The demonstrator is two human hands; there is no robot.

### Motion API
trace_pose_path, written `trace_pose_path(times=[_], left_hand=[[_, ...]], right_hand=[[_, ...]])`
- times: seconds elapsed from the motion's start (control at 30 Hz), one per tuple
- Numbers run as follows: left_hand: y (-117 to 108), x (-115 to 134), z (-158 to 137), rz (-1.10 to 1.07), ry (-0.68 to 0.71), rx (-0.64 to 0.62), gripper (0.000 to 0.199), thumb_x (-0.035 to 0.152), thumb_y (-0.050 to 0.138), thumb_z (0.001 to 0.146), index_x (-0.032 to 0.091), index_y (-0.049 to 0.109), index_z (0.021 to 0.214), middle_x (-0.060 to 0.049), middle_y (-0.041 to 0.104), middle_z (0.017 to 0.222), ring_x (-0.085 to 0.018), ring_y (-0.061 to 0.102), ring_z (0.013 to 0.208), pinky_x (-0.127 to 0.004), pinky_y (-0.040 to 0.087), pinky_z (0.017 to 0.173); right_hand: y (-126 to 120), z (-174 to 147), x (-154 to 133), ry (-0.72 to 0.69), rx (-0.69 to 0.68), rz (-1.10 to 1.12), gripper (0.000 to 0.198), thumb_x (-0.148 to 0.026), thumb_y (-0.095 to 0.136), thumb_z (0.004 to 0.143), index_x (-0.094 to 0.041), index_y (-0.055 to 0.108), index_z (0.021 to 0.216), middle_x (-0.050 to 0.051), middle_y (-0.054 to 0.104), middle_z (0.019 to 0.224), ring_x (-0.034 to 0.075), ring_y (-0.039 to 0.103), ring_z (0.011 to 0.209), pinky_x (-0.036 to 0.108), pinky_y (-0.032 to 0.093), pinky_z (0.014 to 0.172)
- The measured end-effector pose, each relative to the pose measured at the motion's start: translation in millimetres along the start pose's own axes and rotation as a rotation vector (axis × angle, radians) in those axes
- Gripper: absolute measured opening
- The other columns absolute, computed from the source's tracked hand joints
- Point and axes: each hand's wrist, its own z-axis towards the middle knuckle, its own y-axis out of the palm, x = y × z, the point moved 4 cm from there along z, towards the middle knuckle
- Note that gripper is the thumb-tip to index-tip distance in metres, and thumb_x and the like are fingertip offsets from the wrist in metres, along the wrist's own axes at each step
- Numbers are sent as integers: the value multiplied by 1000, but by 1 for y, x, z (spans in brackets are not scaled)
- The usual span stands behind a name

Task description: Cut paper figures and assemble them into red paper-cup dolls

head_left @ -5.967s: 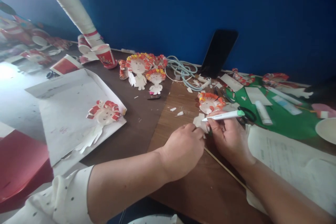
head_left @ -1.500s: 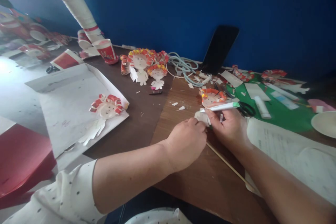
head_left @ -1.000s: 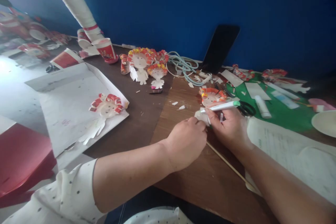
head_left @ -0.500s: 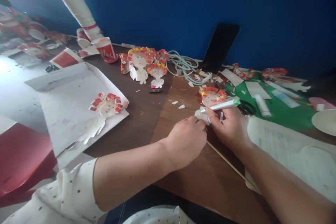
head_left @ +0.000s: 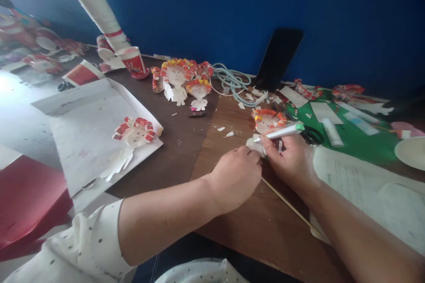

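Observation:
My right hand [head_left: 292, 157] is closed around a white marker-like tube with a green end [head_left: 282, 132]; I cannot tell whether it is a pen or glue. The tube's tip lies over a small white paper piece [head_left: 251, 143]. My left hand [head_left: 237, 177] pinches that paper, its fingertips partly hidden behind the knuckles. From beneath the left hand a thin wooden stick [head_left: 288, 205] runs toward the lower right. Just beyond the hands lies a paper-cup figure with a red-and-orange curled rim [head_left: 269, 120].
Finished-looking cup figures [head_left: 177, 77] stand by the blue wall, near a coiled cable [head_left: 232, 82] and a leaning phone [head_left: 279, 59]. Black scissors [head_left: 314, 135] and a green sheet [head_left: 375, 146] lie right. Leftward are a white box lid [head_left: 83, 128] and red cups [head_left: 133, 63].

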Motion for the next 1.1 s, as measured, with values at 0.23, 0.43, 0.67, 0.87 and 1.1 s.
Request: trace_pose_path(times=[0.23, 0.43, 0.67, 0.87, 1.1], left_hand=[[-1, 0, 0, -8, -2, 22, 21, 11, 42, 85, 12, 62, 93, -9, 60, 96, -20, 55, 88, -32, 49, 72], [0, 0, -1, -9, 2, 30, 21, 11, 43, 85, 12, 62, 92, -9, 60, 95, -20, 55, 87, -32, 48, 72], [0, 0, 0, -4, -3, 18, 20, 12, 44, 84, 12, 62, 94, -9, 60, 95, -21, 55, 88, -32, 49, 72], [-1, 1, 0, -3, -5, 7, 21, 12, 43, 85, 12, 62, 94, -9, 60, 96, -21, 55, 88, -32, 49, 73], [-2, 0, 0, -14, -9, 0, 21, 12, 42, 85, 12, 62, 93, -9, 61, 96, -21, 56, 89, -31, 48, 73]], right_hand=[[0, -1, 0, 2, 8, -7, 21, -38, 56, 86, -18, 64, 86, 8, 70, 85, 21, 63, 76, 33, 46, 72], [-1, -1, 0, -4, 11, -10, 20, -38, 56, 86, -19, 64, 85, 7, 70, 85, 22, 64, 77, 33, 46, 71], [-1, 0, 0, -5, 0, 1, 22, -39, 55, 86, -18, 63, 84, 7, 69, 82, 21, 62, 75, 33, 45, 70], [-1, -1, 0, 5, -14, 3, 22, -38, 55, 86, -18, 63, 83, 7, 69, 81, 21, 62, 73, 32, 45, 69], [-1, -2, 1, -25, 9, -7, 21, -37, 56, 85, -17, 63, 84, 8, 68, 80, 22, 62, 74, 33, 45, 70]])
